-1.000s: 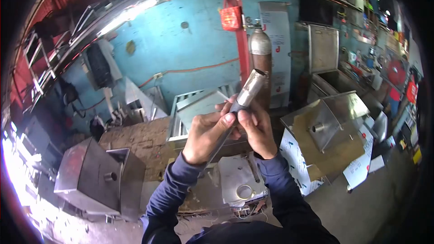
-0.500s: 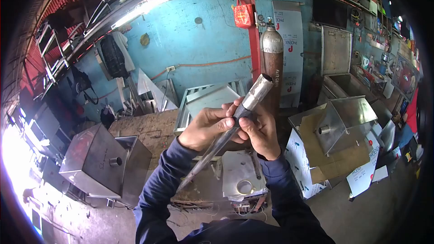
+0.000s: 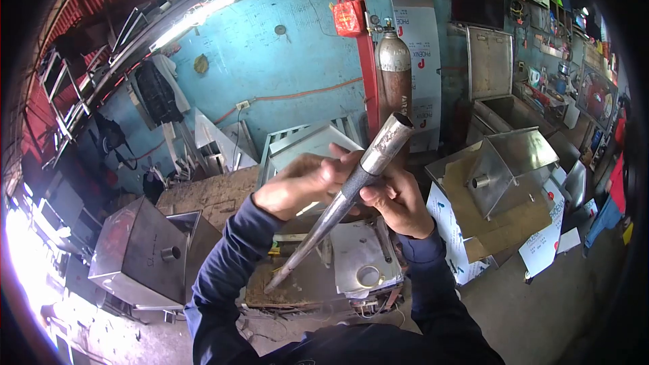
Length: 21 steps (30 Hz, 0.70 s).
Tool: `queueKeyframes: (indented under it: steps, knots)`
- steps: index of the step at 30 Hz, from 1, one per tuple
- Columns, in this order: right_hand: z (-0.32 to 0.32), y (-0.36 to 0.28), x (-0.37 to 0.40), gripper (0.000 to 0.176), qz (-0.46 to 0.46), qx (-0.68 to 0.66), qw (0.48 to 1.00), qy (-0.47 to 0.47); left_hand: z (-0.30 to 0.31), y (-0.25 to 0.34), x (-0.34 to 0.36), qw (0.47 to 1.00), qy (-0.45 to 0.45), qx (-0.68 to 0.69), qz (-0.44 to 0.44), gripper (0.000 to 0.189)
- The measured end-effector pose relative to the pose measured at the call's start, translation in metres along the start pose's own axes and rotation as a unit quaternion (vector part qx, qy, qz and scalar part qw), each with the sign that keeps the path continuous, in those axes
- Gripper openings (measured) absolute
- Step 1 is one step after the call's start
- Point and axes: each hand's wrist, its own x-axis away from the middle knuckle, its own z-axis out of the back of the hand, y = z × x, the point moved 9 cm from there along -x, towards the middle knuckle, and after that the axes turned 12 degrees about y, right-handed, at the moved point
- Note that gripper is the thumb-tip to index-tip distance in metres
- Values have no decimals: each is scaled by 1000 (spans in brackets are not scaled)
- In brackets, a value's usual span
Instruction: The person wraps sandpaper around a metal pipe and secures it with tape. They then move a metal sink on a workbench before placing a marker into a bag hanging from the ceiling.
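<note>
A long metal tube (image 3: 314,233) slants up from the bench toward the upper right, with a wider, scuffed silver end (image 3: 387,145) that is open at the top. Around its upper part runs a dark, rough-looking band (image 3: 356,182); its material I cannot make out. My right hand (image 3: 395,203) grips the tube at the band, thumb in front, other fingers partly hidden behind. Beside the band on the left, my left hand (image 3: 301,186) has its thumb and fingers apart, some fingertips passing behind the tube. Whether those fingertips touch it is hidden.
Below lies a worn wooden bench (image 3: 209,192) with papers (image 3: 351,247) and a roll of tape (image 3: 369,276). Metal boxes stand left (image 3: 138,253) and right (image 3: 507,176). A gas cylinder (image 3: 394,74) is beyond. At far right, a person's red sleeve (image 3: 616,186) shows.
My left hand has loosened from the tube and its fingers have spread. My right hand still grips the tube, and more of the dark band shows. The view has shifted slightly.
</note>
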Motion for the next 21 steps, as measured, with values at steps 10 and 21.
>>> queueKeyframes:
  steps: [10, 21]
  knots:
    - [4, 10, -19, 41, 43, -13, 998, 52, 1, 29, 2, 847, 168, -457, -213, 34]
    - [-6, 21, -39, 40, -13, -25, 996, 84, 34, 17, 5, 943, 208, -174, -193, 39]
